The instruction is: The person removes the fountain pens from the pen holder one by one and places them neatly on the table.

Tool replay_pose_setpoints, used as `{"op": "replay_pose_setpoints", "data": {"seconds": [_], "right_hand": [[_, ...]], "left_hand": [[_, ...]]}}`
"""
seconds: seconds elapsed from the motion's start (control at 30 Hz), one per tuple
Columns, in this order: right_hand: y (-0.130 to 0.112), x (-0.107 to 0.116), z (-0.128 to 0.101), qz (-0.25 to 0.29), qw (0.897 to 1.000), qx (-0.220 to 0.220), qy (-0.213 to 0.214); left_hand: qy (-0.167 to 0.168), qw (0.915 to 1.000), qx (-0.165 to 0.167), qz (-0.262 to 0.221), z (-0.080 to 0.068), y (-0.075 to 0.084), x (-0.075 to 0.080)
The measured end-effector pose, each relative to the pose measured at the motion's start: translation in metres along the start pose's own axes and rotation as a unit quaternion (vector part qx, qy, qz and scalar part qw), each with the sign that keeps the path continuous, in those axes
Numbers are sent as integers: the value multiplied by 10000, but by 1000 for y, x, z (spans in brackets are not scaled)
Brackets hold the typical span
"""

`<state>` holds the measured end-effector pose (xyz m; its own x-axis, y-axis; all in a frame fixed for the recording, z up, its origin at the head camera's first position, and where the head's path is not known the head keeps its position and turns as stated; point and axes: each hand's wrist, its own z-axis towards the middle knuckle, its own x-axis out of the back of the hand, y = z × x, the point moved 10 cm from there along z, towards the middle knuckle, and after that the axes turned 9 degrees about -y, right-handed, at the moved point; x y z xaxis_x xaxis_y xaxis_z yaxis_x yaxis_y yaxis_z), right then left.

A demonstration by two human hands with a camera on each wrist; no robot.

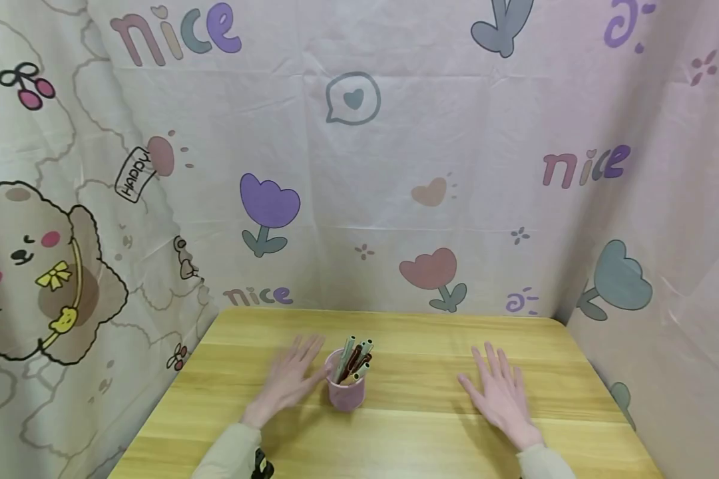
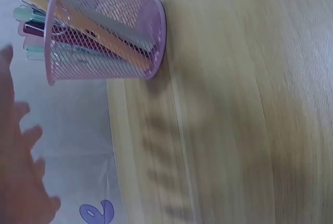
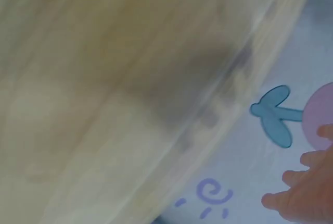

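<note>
1. Pink wire mesh forms the pen holder (image 1: pixel 345 389), a round cup standing upright on the wooden table (image 1: pixel 419 426), left of centre.
2. Pens (image 1: pixel 357 356) with pastel and dark barrels lean inside the cup; their ends rise above the rim. The left wrist view shows them through the mesh (image 2: pixel 104 36).
3. Left hand (image 1: pixel 290 379): fingers straight and spread, palm down, just beside the cup's left wall. It grips nothing; whether it touches the mesh cannot be told.
4. Right hand (image 1: pixel 503 396): flat, fingers spread and extended, over the table well to the right of the cup, holding nothing.
5. Table surface: pale yellow wood with lengthwise grain and a rounded far corner.
6. Backdrop: creased printed cloth (image 1: pixel 359 166) with tulips, hearts, a cartoon dog and the word "nice".
</note>
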<state>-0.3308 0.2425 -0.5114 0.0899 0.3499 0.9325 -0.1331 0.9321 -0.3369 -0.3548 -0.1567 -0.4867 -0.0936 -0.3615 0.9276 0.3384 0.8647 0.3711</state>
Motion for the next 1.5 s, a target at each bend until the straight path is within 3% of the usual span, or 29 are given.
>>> {"op": "replay_pose_setpoints", "data": {"seconds": [0.13,0.27,0.5,0.63,0.83,0.97,1.1,1.2,1.3,1.5], "right_hand": [[-18,1,3,219,9992,327,55],[-35,0,4,318,9968,708,193],[-57,1,4,1118,9855,1209,406],[-65,1,4,1534,9776,1388,396],[-76,4,5,1912,9655,1717,430],[-89,7,2,2101,9528,2133,503],[-104,8,0,2483,9306,2650,453],[-115,5,0,2830,9161,2834,179],[-125,1,1,3041,9079,2884,-87],[-146,-10,4,3281,8961,2923,-632]], "left_hand": [[-555,9974,-329,-324,2,11,-9],[-771,9917,-509,-894,3,14,-17],[-664,9804,-802,-1671,6,16,-20],[-583,9781,-878,-1795,8,18,-18],[-736,9740,-860,-1961,10,21,-25],[-771,9685,-961,-2164,10,27,-27],[-821,9612,-1152,-2369,11,36,-30],[-900,9547,-1306,-2519,13,41,-33],[-952,9509,-1409,-2585,14,46,-36],[-1004,9528,-1419,-2488,17,53,-42]]}}
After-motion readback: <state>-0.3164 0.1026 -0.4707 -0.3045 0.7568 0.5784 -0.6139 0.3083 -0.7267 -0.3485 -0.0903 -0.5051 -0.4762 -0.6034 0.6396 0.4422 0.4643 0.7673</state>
